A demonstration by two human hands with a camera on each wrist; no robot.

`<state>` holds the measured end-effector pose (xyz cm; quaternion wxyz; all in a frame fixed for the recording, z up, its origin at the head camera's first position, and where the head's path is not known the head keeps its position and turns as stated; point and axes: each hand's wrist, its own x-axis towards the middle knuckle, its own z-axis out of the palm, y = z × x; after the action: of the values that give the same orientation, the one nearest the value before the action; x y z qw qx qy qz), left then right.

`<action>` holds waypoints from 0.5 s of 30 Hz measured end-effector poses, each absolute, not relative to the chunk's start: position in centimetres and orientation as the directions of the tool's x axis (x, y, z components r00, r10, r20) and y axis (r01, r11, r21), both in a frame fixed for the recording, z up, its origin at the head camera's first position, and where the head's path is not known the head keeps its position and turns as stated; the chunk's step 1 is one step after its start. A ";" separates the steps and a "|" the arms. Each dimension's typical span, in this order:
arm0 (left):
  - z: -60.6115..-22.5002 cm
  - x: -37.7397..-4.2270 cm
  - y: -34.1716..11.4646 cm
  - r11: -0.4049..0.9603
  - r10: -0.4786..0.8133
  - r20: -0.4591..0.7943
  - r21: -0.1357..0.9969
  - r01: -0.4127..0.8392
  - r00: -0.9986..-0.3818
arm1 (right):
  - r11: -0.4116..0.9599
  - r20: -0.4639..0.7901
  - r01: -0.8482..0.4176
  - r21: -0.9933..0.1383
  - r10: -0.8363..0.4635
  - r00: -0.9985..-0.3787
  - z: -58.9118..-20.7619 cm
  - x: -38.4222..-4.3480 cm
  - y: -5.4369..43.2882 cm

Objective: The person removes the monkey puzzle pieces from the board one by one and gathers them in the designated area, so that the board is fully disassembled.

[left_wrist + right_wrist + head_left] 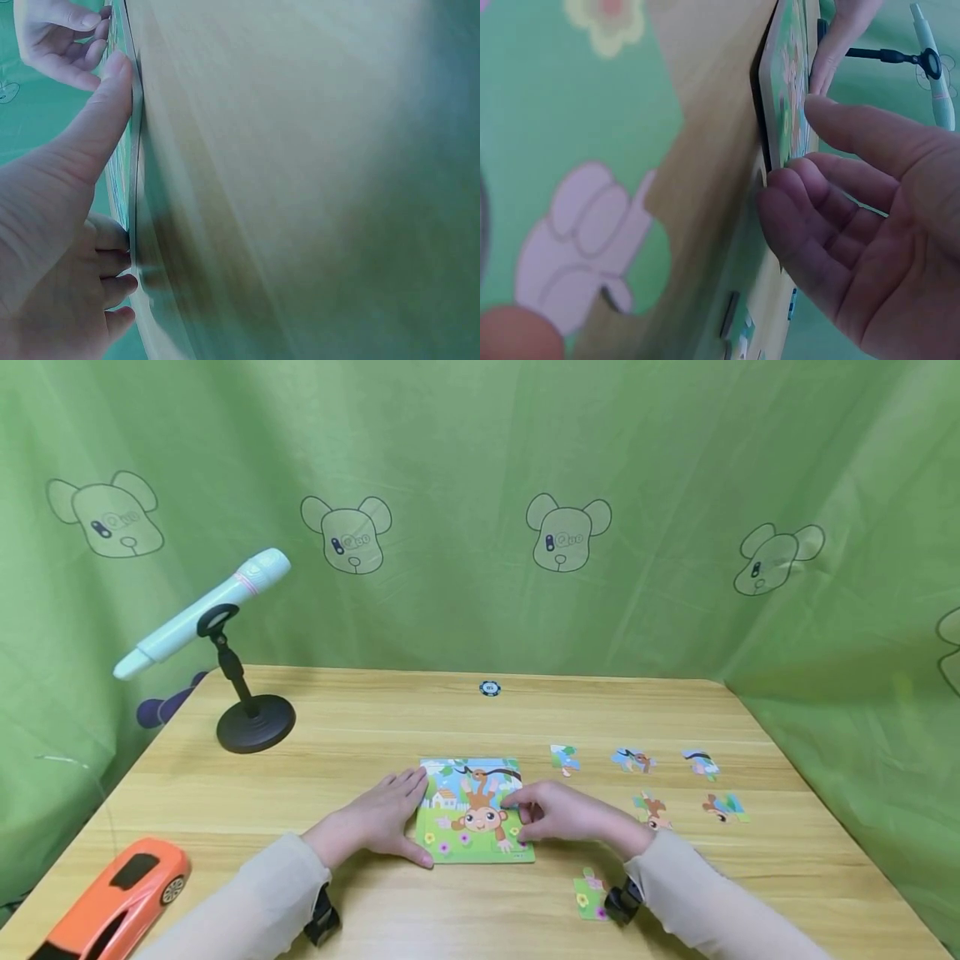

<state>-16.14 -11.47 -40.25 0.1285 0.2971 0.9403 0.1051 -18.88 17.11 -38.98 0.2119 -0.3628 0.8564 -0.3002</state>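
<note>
A jigsaw board (pixel 468 827) with a monkey picture lies flat near the middle of the table. Along its left edge rests my left hand (pixel 382 818), fingers extended and thumb at the near left corner. The left wrist view shows that thumb (pixel 112 112) and the fingertips against the board's side. My right hand (pixel 562 812) is at the board's right edge, index finger reaching over the picture. Its fingers are loosely bent in the right wrist view, where nothing shows between thumb and fingertips. A loose green piece (pixel 590 895) with flowers lies beside the right wrist.
Several loose pieces lie right of the board, including a blue one (pixel 633 760) and a brown one (pixel 725 807). A microphone (pixel 202 614) on a black stand (pixel 256 723) is at back left. An orange toy car (pixel 120 893) sits front left, a poker chip (pixel 490 688) at the back.
</note>
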 end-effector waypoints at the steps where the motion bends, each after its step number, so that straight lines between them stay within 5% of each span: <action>1: -40.3 -16.1 -11.5 0.801 0.586 -0.179 0.272 0.533 -0.790 | 0.557 -0.143 -0.504 -0.660 -0.752 -0.644 -38.9 -18.8 17.0; 15: -40.2 -16.1 -11.4 0.807 0.577 -0.183 0.277 0.522 -0.796 | 0.582 -0.151 -0.515 -0.629 -0.741 -0.654 -39.1 -18.9 16.8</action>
<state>-16.08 -11.43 -40.19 0.1304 0.2918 0.9415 0.1068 -18.90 16.76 -39.05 0.2035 -0.3626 0.8659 -0.2780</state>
